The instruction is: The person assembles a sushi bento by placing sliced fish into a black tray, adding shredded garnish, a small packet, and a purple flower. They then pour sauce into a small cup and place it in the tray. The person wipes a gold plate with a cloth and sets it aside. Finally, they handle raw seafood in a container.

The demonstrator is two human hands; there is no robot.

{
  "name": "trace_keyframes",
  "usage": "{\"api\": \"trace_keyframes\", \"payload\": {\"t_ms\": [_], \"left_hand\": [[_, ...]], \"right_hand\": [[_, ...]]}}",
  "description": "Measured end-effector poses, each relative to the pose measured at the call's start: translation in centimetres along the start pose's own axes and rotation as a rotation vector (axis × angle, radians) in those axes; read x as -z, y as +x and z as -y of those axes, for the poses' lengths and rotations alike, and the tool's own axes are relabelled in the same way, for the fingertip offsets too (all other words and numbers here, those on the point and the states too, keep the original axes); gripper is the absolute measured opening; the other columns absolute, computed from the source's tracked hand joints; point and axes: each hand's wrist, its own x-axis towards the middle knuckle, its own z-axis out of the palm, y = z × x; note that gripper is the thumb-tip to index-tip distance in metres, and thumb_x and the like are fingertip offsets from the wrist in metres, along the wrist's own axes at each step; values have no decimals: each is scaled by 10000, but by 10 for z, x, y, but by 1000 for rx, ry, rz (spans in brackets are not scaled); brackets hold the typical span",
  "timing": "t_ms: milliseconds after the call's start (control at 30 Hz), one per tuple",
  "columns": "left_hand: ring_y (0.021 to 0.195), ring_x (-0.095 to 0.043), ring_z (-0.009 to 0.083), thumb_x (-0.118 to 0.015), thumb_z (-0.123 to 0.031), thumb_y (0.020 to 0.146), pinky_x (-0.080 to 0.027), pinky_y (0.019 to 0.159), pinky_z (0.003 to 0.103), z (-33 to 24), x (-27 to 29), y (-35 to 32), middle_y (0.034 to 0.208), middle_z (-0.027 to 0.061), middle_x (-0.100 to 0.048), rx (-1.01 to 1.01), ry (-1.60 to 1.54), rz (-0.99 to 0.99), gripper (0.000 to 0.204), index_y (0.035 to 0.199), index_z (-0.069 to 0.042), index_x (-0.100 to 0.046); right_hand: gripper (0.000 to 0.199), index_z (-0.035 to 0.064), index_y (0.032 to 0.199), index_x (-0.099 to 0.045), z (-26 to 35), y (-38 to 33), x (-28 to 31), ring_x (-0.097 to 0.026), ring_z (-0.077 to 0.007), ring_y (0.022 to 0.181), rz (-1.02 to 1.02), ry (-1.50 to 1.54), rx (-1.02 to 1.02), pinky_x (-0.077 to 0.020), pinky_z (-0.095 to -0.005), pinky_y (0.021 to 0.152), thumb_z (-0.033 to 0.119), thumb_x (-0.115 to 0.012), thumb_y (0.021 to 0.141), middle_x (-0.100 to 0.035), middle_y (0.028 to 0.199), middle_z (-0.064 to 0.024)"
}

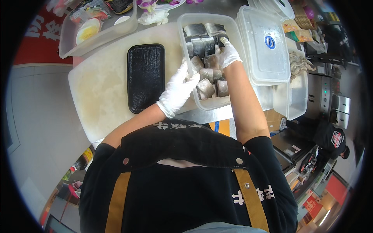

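Observation:
A clear plastic container [236, 37] holds several thick chunks of fish [206, 74] with dark grey skin, the far ones lined up in rows and the near ones lying loosely. My right hand [228, 56], in a white glove, reaches into its right side, with thumb and fingers closed around a dark fish chunk [220, 37]. My gloved left hand [176, 90] grips the container's left wall, partly hiding the rim there. Left of that hand, a black rectangular tray [146, 75] lies on the white cutting board [99, 89], nothing on it.
Stacked lidded plastic boxes [264, 50] stand close on the right, beside another clear tub [291, 100]. At the back left is a bin [70, 48] with packets and a bowl. Flowers on a plate [171, 5] sit behind. Another person [330, 138] is at far right.

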Motion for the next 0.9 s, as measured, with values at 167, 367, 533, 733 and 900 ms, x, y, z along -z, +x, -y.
{"api": "trace_keyframes", "payload": {"t_ms": [167,367,533,733,900], "left_hand": [[1074,-534,102,-626,-126,970,-446,959,261,-8,-1,0,1216,50,-579,-19,-17,3,651,1529,-23,-307],[955,-545,115,-689,-223,939,-471,875,255,-12,16,-12,1109,51,-581,132,104,-56,681,1506,-30,-367],[905,-557,134,-660,-167,942,-487,841,278,-5,74,-48,1015,60,-572,-211,543,-402,505,1417,-76,-517],[1207,-537,358,-633,-285,956,-406,1049,401,9,144,-85,1327,242,-560,-71,1170,-584,541,1416,-35,-500],[1196,-578,365,-618,-329,961,-440,1021,399,33,161,-79,1342,245,-562,144,776,-451,570,1424,-27,-481]], "right_hand": [[235,8,1136,-615,25,-47,9,-652,-195,844,190,-573,112,-547,-308,648,171,-629,967,-645,1065,-84],[258,47,1119,-629,42,-75,-13,-655,-366,996,202,-1675,1642,-533,-450,827,156,-563,894,-675,1062,-166],[156,81,1034,-630,41,-27,-46,-661,-347,982,258,-2114,1616,-538,-476,813,154,-562,915,-667,1024,-182],[229,104,1091,-645,60,-15,-51,-661,-373,948,403,-2118,1505,-540,-465,821,248,-594,920,-689,1010,-186],[285,139,1164,-683,60,-56,-52,-654,-364,1006,262,-1807,1431,-521,-429,878,261,-604,919,-691,1068,-185]]}}
